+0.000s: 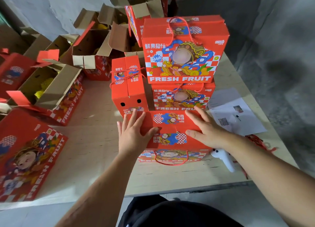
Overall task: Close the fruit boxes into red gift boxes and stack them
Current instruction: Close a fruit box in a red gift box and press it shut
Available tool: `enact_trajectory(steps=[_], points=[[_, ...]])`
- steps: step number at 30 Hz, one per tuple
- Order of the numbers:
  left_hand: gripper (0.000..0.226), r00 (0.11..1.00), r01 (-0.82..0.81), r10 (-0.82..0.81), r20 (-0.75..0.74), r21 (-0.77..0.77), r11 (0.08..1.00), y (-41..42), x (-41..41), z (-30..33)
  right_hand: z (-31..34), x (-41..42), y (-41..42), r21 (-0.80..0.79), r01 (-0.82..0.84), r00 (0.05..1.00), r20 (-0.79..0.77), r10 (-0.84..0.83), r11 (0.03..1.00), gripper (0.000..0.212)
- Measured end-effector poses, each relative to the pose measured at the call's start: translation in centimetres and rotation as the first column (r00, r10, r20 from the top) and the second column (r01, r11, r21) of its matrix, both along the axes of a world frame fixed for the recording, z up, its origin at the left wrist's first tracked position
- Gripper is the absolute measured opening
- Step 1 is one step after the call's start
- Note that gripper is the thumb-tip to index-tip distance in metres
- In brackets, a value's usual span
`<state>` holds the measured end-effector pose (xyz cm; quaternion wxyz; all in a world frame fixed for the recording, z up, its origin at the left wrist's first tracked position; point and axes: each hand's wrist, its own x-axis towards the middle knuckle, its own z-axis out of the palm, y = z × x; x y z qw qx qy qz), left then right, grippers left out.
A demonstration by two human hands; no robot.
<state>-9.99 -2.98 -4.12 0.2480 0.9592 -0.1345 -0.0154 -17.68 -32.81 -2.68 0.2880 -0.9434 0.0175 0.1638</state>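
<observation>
**Both palms flat on the lid of the front gift box**

So the landmark here is the closed red cardboard gift box (170,129) with the cartoon print, sitting at the near edge of the pale wooden table (95,141). The left hand (132,133) lies on its left top flap, fingers straight and spread, not curled round anything. The right hand (207,130) does the same on the right flap, flat and pressing. The box's red rope handle (171,160) hangs down its front face.

Right behind that box there's a stack of two closed red "FRESH FRUIT" boxes (182,56), and one more closed red box (127,83) just left of the stack. Further left of the landmark box sit several open boxes with brown flaps up (49,87). To its right: white paper sheets (238,114) and a small white plastic device (225,158).
</observation>
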Motion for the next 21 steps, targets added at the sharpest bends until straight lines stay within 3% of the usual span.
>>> enact_trajectory(steps=[2,4,10,13,16,21], points=[[0.1,0.998,0.034,-0.028,-0.048,0.115,0.993,0.1,0.3,0.4,0.5,0.7,-0.1,-0.2,-0.083,0.991,-0.121,0.059,0.976,0.078],[0.1,0.996,0.044,-0.031,-0.081,0.164,0.985,-0.1,0.5,0.7,0.9,1.1,-0.1,-0.272,-0.107,0.983,-0.17,0.062,0.956,0.075],[0.105,0.993,0.101,-0.118,0.028,0.344,0.933,0.3,1.8,1.8,0.7,1.2,0.1,-0.196,-0.037,0.994,0.098,0.057,0.98,0.081],[0.108,0.984,0.11,-0.149,0.095,0.328,0.938,0.5,2.5,2.2,0.6,1.3,0.1,-0.177,0.007,0.978,0.206,0.03,0.984,0.079],[0.103,0.982,0.082,-0.124,0.143,0.269,0.96,0.0,2.6,1.7,-0.1,0.9,0.3,-0.264,0.024,0.952,0.299,0.059,0.964,0.083],[0.105,0.993,0.094,-0.109,0.051,0.236,0.967,-0.1,2.2,0.6,-0.3,1.1,0.4,-0.373,0.006,0.971,0.225,0.084,0.928,0.082]])
